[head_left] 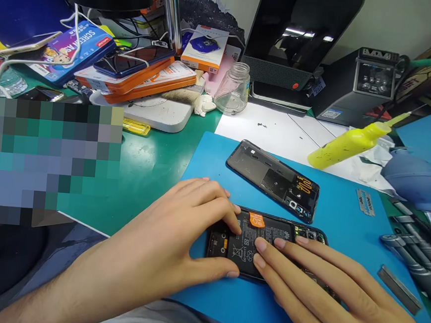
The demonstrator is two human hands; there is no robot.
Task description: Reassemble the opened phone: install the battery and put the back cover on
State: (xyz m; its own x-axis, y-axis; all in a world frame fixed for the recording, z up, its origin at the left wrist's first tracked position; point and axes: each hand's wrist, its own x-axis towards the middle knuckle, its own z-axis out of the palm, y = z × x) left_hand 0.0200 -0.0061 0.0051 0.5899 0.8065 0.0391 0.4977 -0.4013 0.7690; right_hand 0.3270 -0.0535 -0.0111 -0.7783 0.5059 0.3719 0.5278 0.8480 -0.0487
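An opened smartphone (pixel 216 248) lies on the blue mat with its insides facing up. Its black battery (pixel 243 256) carries printed marks and an orange pull tab (pixel 256 220). My left hand (pixel 184 224) grips the phone's left part, thumb at the near edge and fingers at the far side. Stretched out flat, the fingers of my right hand (pixel 332 290) rest on the battery and the right part of the phone, covering much of it. Just behind lies the detached back cover (pixel 270 178), inner side up, camera openings at its right end.
On the blue mat (pixel 208 161) lie a razor blade (pixel 365 202) and a metal strip (pixel 399 289). Screwdrivers (pixel 413 251), a blue air blower (pixel 413 177) and a yellow bottle (pixel 347 144) stand right. A glass jar (pixel 234 89) and boxes (pixel 140 78) are behind.
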